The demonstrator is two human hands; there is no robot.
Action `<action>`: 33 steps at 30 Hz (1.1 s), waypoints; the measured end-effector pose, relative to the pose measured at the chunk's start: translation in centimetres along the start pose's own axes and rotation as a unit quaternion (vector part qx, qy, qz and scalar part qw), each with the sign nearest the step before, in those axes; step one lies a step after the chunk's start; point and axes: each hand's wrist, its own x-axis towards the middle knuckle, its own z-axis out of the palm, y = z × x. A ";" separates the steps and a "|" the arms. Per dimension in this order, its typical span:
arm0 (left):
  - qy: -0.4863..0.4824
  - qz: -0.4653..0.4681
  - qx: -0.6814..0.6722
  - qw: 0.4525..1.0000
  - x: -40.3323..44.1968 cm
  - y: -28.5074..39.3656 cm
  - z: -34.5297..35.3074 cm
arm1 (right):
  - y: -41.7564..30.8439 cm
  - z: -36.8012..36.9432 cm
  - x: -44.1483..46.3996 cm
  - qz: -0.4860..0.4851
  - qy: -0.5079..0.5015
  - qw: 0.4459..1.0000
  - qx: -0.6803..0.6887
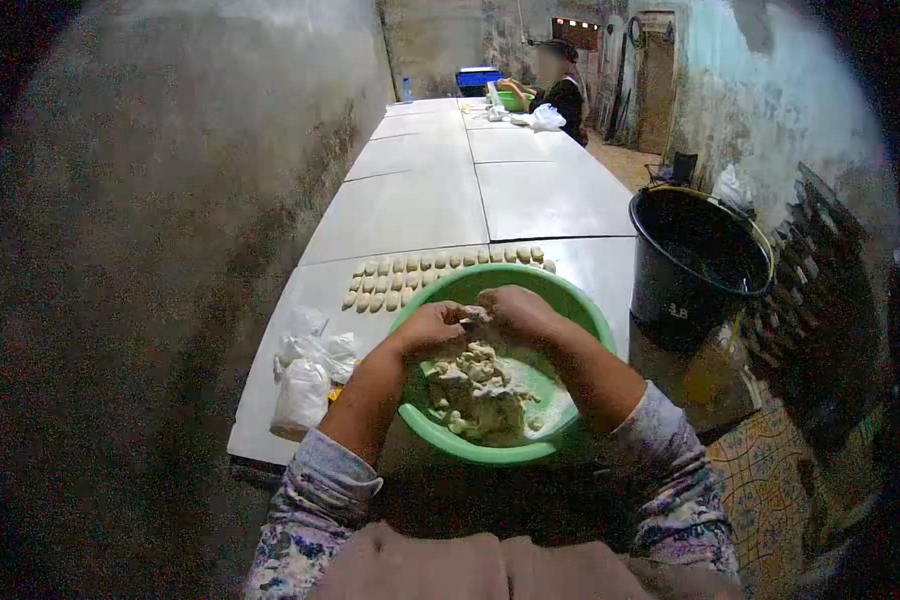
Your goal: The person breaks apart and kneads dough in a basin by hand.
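Observation:
A green basin [440, 440] stands at the near end of the long white table, with a lumpy mass of pale dough [480, 390] and loose flour in it. Over the basin's far half, my left hand [433, 328] and my right hand [518, 314] meet, fingers closed on a small piece of dough [476, 314] between them. Just past the rim, several small oval dough pieces [400, 280] lie in rows on the table.
White plastic bags [305, 375] sit left of the basin. A tall black bucket [675, 290] stands at the table's right. At the far end, a person [560, 90] works by another green basin [513, 101] and a blue crate [478, 77]. A wall runs along the left.

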 end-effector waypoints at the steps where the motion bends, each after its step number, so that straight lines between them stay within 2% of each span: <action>1: 0.001 0.000 0.000 1.000 -0.1 0.1 -0.1 | 0.4 0.5 0.3 -0.054 0.042 0.996 -0.063; 3: -0.001 0.013 0.102 0.995 -0.1 0.5 -0.1 | 0.8 0.7 0.7 -0.062 0.030 0.993 -0.095; 4: 0.006 -0.021 0.045 0.999 -1.0 2.1 1.0 | 0.3 0.5 0.7 -0.069 0.019 0.989 -0.127; 7: 0.005 -0.010 0.068 0.998 -1.0 1.9 0.9 | -1.0 0.0 -0.3 -0.058 0.013 0.992 -0.111; 8: -0.010 -0.051 0.061 0.997 -0.9 2.0 0.7 | -0.7 -0.2 0.0 -0.071 0.002 0.991 -0.112; 9: -0.008 -0.051 0.060 0.997 -0.9 2.0 0.6 | -2.9 -0.6 -0.9 0.009 -0.013 0.992 -0.128; 12: 0.019 -0.022 0.098 0.995 -1.2 1.4 1.3 | -3.2 -0.9 -1.6 0.008 -0.032 0.994 -0.109; 13: 0.025 -0.062 0.275 0.959 -1.3 2.3 1.0 | -2.6 -0.4 -1.3 0.000 -0.040 0.992 -0.120; 15: 0.033 -0.029 0.241 0.970 -1.7 2.1 1.7 | -3.3 -1.5 -1.5 0.004 -0.094 0.986 -0.139; 16: 0.047 -0.106 0.177 0.977 -2.5 5.6 3.2 | -4.0 -2.1 -1.9 0.009 -0.083 0.989 -0.122; 19: 0.055 -0.081 0.139 0.985 -1.5 2.4 1.7 | -2.3 -0.6 -0.9 0.004 -0.066 0.993 -0.094; 20: 0.020 -0.061 0.110 0.992 -1.1 1.2 0.6 | -2.1 -0.5 -0.7 0.001 -0.072 0.993 -0.089; 22: 0.030 -0.059 0.129 0.989 -1.3 1.1 0.6 | -3.0 -1.3 -1.3 0.020 -0.112 0.990 -0.081; 23: 0.043 -0.056 0.151 0.986 -1.2 1.1 0.7 | -3.0 -0.9 -1.1 0.037 -0.100 0.990 -0.097; 25: 0.054 -0.092 0.131 0.986 -1.0 2.3 1.8 | -3.6 -2.0 -1.9 0.022 -0.113 0.993 -0.032; 27: 0.041 -0.074 0.189 0.978 -0.5 1.6 1.8 | -2.9 -1.4 -1.8 0.023 -0.103 0.993 -0.045; 28: 0.044 -0.079 0.262 0.961 -0.4 2.4 2.0 | -2.7 -1.2 -1.7 0.025 -0.094 0.993 -0.061; 29: 0.041 -0.086 0.267 0.959 -0.3 2.2 2.1 | -2.3 -1.1 -1.6 0.026 -0.093 0.994 -0.051; 31: 0.034 -0.123 0.177 0.976 -0.2 3.4 2.6 | -2.1 -2.0 -1.6 0.008 -0.140 0.987 -0.072; 32: 0.040 -0.169 0.168 0.970 -0.3 4.0 2.9 | -1.8 -1.7 -1.4 0.008 -0.139 0.988 -0.066; 33: 0.040 -0.172 0.170 0.970 -0.2 3.4 2.6 | -1.5 -0.9 -1.2 0.012 -0.137 0.988 -0.065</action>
